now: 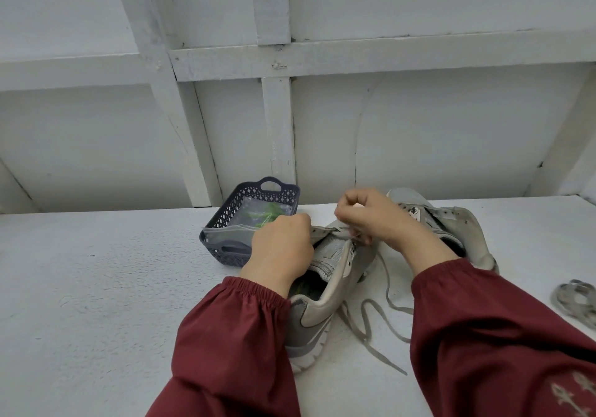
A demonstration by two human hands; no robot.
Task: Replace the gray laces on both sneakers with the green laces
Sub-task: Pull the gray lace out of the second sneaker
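Note:
A grey sneaker [325, 300] stands on the white table [96, 287] between my arms, heel toward me. My left hand [280, 245] grips its left eyelet flap near the top of the tongue. My right hand [371, 215] pinches the gray lace [371, 320] at the right eyelets; the loose lace trails over the table to the right of the shoe. The second grey sneaker [451, 219] lies behind my right wrist, partly hidden. The green laces [267, 213] lie in a clear bag inside a dark blue basket [222, 219].
A coiled gray lace [577, 297] lies at the table's right edge. A white panelled wall [290, 110] rises directly behind the table. The basket stands just left of the sneakers, close to my left hand.

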